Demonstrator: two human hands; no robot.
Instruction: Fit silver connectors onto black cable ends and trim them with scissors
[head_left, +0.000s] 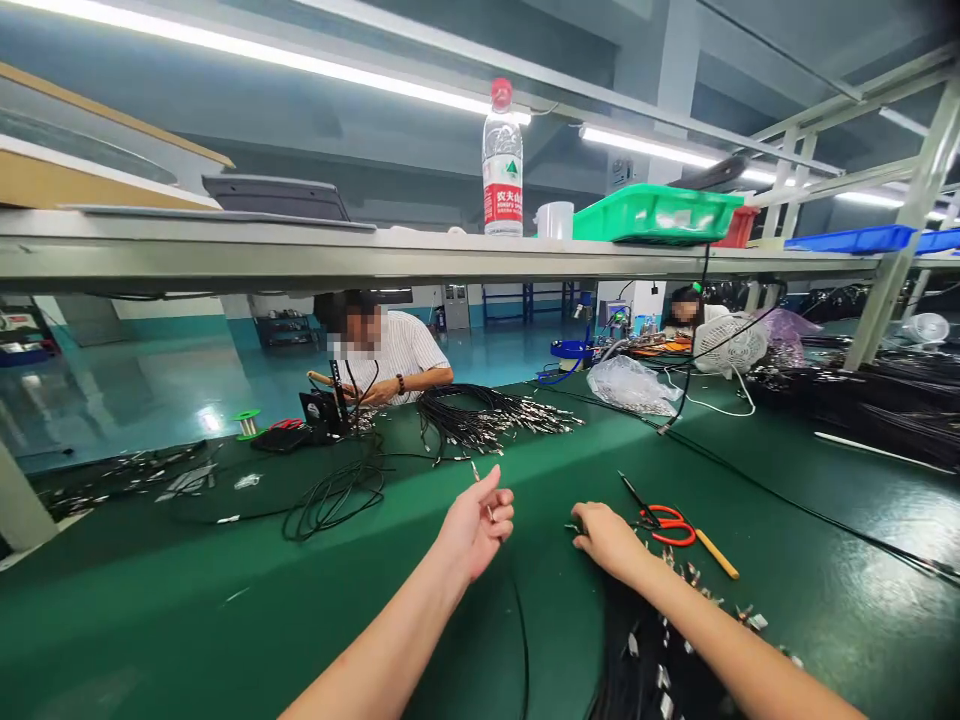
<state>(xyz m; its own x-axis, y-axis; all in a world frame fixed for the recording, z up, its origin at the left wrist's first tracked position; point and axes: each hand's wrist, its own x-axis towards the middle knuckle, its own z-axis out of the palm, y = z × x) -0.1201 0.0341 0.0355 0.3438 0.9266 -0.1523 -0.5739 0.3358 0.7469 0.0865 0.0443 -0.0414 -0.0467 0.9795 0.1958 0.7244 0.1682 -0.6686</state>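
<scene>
My left hand point(478, 525) is raised over the green table mat, its fingers closed round a thin black cable point(523, 640). The cable's slim metal tip point(475, 471) pokes up above the fingers, and its length hangs down toward the front edge. To the right, my right hand point(606, 540) rests palm down at the far end of a thick bundle of black cables point(626, 650) with metal connectors. Its curled fingers are on a cable end there; a small connector point(572, 526) shows at the fingertips. Just beyond lie red-handled scissors point(675, 525).
A black pointed tool point(634, 492) and a yellow stick point(718, 555) lie by the scissors. Another cable bundle point(480, 415) lies before a person point(409, 350) across the table. Overhead, a shelf point(420, 262) carries a water bottle point(503, 170) and a green bin point(656, 215).
</scene>
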